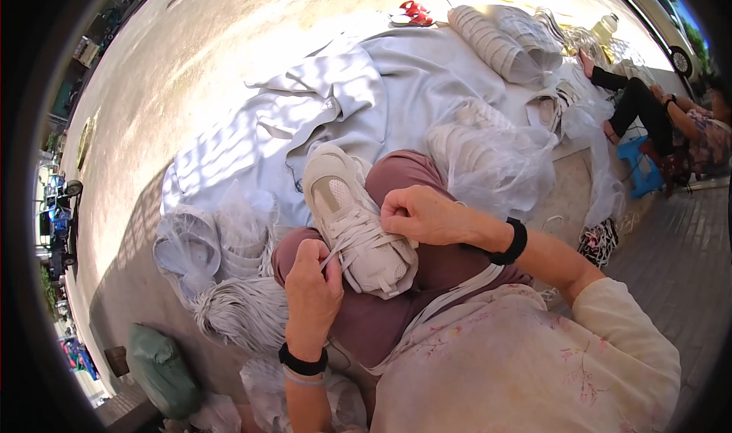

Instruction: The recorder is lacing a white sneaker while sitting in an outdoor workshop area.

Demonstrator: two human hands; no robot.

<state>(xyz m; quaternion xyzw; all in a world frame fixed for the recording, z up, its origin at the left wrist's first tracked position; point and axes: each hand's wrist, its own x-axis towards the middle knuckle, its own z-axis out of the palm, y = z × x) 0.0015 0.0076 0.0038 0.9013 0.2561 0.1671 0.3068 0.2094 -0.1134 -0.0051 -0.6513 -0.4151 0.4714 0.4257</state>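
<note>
In the head view, a cream sneaker (357, 223) rests on the person's lap, toe pointing away, lying between the two hands. The left hand (311, 292) is closed, pinching a white lace (335, 256) at the shoe's near left side. The right hand (418, 214) is curled shut over the shoe's right edge near the laces; what it grips is hidden. A bundle of white laces (236, 311) lies left of the knee, on a grey cloth (320, 105).
</note>
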